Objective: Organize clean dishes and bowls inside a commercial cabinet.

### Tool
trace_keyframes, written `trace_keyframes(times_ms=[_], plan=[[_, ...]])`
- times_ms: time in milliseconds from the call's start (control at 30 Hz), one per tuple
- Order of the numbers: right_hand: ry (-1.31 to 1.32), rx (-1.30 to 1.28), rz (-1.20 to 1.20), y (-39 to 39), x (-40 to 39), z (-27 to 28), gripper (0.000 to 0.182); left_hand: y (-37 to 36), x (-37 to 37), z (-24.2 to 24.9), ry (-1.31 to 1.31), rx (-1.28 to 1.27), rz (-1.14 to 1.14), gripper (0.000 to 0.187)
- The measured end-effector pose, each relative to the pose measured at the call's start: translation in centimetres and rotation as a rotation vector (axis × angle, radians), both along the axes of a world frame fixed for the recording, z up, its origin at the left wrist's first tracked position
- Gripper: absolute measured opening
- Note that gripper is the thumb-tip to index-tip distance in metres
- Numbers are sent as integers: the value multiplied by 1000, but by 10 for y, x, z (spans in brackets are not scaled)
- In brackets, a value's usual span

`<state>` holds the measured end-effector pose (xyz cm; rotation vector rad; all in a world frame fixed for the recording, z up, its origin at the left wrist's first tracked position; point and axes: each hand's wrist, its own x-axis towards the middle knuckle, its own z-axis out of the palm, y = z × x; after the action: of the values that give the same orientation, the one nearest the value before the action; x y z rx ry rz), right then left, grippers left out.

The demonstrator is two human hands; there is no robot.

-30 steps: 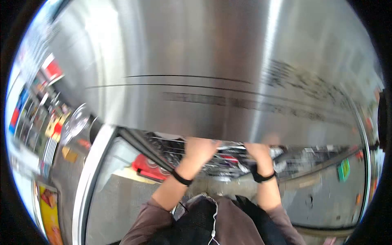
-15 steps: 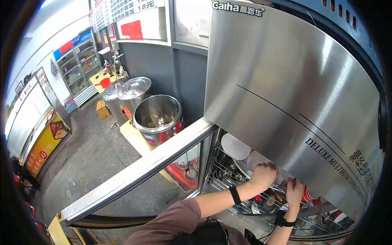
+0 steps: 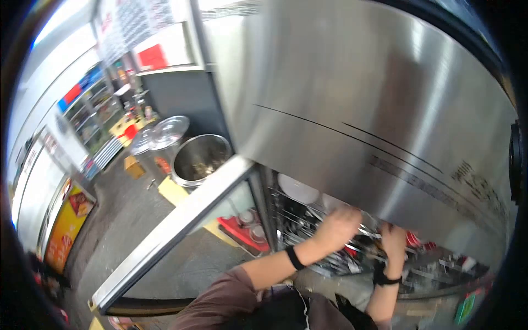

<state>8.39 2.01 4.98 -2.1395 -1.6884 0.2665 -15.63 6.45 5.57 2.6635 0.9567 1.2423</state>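
A steel cabinet (image 3: 330,110) stands at my right, and both my hands reach in under its top edge. My left hand (image 3: 338,226) has curled fingers beside the white bowls; whatever it grips is blurred and partly hidden. A white bowl (image 3: 297,188) rests on the wire rack to its left. My right hand (image 3: 392,242) is a little further right, near a red bowl (image 3: 412,238), its fingertips covered by the cabinet's edge. Below the hands, blurred utensils (image 3: 352,265) lie in the rack.
The cabinet's glass door, with its white frame (image 3: 176,218), stands open at my left. Beyond it are a large steel pot (image 3: 201,159), lidded pots (image 3: 169,132), a red tray (image 3: 242,234) with cups and a cardboard box (image 3: 133,166). A yellow counter (image 3: 66,223) stands further left.
The view has turned and blurred, so the cabinet fills more of it. Both hands remain under the cabinet edge; the left hand appears slightly further left and lower.
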Motion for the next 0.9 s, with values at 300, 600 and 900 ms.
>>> trace_keyframes(times_ms=[300, 600, 900], plan=[[-130, 371, -78, 1, 0, -23, 29, -24, 33, 19, 50, 182, -338, 24], [-89, 469, -19, 4, -5, -11, 34, 0, 55, 2, 191, 59, -232, 29], [43, 685, 10, 1, -3, -17, 45, 18, 67, 11, 332, -252, -233, 32]])
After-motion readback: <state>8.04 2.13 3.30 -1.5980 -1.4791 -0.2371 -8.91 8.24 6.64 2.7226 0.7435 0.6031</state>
